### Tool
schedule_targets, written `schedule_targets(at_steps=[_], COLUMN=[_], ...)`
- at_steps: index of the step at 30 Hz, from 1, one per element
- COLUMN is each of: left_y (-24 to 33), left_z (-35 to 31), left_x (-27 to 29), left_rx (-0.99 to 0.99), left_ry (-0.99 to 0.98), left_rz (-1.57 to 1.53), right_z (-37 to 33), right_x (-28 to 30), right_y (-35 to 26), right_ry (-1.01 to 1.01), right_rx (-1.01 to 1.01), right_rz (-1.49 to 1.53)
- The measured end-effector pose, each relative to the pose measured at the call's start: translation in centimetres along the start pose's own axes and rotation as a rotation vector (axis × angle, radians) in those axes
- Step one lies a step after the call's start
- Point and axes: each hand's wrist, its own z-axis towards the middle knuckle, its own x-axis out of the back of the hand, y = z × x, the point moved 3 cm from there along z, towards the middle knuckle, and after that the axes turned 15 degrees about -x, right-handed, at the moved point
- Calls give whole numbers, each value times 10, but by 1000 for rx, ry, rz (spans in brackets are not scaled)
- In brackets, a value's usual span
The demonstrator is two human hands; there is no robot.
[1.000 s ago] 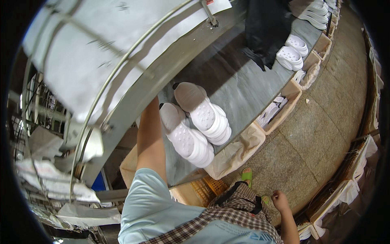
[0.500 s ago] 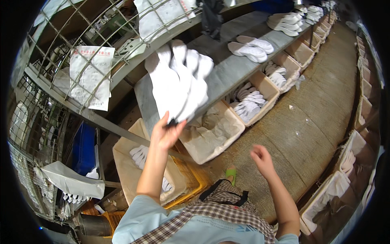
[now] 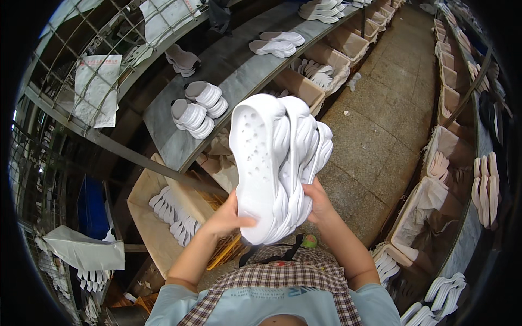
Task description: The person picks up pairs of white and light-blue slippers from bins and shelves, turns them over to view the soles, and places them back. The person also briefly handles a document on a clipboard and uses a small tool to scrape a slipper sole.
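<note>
Low in the frame I see a pale blue short-sleeved shirt (image 3: 255,305) with darker chest print (image 3: 300,292). A brown-checked apron (image 3: 283,277) crosses it.

Smooth matt soles (image 3: 255,157), cloth apron (image 3: 272,277)

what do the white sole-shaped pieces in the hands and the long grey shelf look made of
White sole-shaped pieces: probably matte moulded foam or rubber, judging by thick rounded edges and dimples. Long grey shelf: perhaps dull sheet metal or coated board, given its flat, streaky surface.
</note>
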Motion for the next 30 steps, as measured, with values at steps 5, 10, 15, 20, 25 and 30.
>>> schedule_targets(at_steps=[5,10,15,20,25,30], left_y=[-15,-24,-32,-43,-29,-23], left_z=[22,22,-2,5,14,11], left_x=[31,42,51,68,41,20], left_rx=[4,-14,-91,-95,-31,183], left_ry=[255,321,264,381,343,297], left_rz=[-237,-385,-322,-309,-352,-617], right_z=[-9,-2,-4,-8,5,12], right_x=[-19,-33,-54,-61,-51,-18], right_y=[18,36,45,33,42,65], right_ry=[28,80,141,103,173,174], right_rx=[-48,-27,-5,-114,-232,-605], right_rz=[-26,-74,-215,-175,-199,-56])
